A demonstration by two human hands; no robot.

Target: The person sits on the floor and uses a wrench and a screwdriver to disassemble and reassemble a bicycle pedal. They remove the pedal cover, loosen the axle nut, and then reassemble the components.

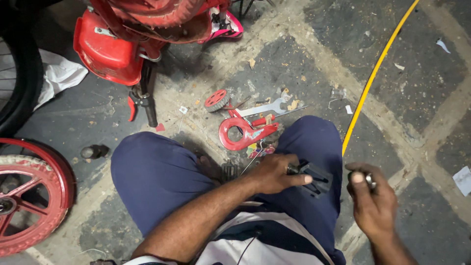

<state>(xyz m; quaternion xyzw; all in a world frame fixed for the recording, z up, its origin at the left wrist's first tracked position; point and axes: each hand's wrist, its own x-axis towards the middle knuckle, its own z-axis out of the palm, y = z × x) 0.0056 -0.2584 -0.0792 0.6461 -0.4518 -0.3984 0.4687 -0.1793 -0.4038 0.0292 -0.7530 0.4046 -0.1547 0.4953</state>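
A black bicycle pedal [316,177] is held on the right thigh, clamped by the left hand [274,172] at its axle end. A small metal part [369,179] is pinched in the closed fingers of the right hand [374,198], just beside the pedal. For a clean fit, the pedal is best kept braced against the leg and the part brought square to the axle. The part's kind cannot be made out; most is hidden by the fingers. On the floor [417,98] ahead lie a red bracket [243,133] and a spanner [267,107]. The red bicycle [127,39] is cut off at the top edge.
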